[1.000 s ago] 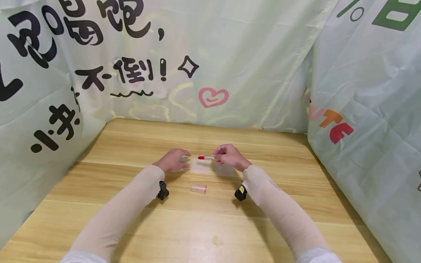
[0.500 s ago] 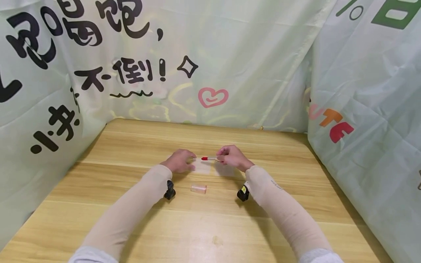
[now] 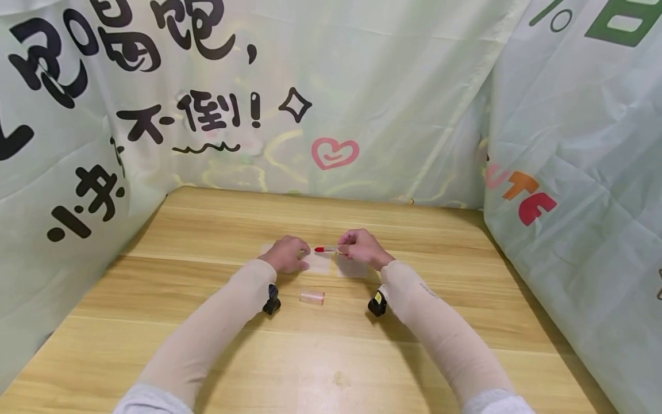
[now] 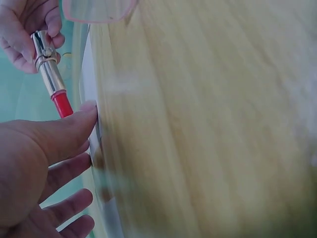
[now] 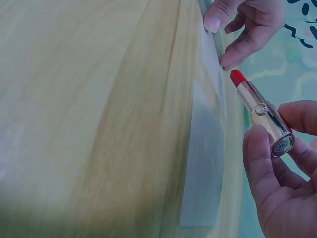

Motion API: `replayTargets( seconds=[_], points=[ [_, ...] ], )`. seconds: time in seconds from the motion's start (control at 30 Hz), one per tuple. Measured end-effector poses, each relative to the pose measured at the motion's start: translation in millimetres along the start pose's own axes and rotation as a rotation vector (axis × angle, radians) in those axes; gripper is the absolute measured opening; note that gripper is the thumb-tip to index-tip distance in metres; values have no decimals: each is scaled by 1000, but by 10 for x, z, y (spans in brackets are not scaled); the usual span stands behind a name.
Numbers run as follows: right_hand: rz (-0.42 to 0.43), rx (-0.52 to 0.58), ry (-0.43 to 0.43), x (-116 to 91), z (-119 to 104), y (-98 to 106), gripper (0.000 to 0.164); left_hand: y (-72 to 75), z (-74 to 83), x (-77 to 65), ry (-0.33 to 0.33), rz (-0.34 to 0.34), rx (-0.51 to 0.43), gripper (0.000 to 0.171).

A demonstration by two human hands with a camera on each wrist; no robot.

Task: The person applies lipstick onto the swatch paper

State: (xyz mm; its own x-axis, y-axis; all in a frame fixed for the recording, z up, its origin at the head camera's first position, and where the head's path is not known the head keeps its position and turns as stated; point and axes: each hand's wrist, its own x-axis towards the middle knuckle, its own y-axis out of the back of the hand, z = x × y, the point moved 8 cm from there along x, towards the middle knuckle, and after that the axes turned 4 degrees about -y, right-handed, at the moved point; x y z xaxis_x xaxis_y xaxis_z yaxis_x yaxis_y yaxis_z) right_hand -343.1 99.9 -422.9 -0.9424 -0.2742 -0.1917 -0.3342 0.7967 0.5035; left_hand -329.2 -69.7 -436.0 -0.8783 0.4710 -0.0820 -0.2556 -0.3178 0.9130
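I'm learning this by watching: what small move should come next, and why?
Probably bring the left hand to the lipstick and steady its barrel for twisting: the right hand holds the base, the red tip is exposed, and the pink cap lies on the table.

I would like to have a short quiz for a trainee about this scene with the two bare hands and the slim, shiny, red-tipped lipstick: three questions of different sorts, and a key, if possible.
1. Which hand holds the slim, shiny, silver-gold lipstick?

2. True or false: the clear pink plastic cylinder lies on its side on the light wooden table.

3. Choose one. In the head view, the bright red tip points towards:
A. the pink heart drawn on the pale cloth
B. the bare left hand
C. the beige right sleeve

Key: 1. the bare right hand; 2. true; 3. B.
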Motion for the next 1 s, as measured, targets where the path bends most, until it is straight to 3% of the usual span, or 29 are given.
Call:
replayTargets(
  seconds=[1.0],
  points=[
    [41, -43, -16, 92, 5, -1, 10, 7, 15, 13, 11, -11, 8, 39]
  ],
)
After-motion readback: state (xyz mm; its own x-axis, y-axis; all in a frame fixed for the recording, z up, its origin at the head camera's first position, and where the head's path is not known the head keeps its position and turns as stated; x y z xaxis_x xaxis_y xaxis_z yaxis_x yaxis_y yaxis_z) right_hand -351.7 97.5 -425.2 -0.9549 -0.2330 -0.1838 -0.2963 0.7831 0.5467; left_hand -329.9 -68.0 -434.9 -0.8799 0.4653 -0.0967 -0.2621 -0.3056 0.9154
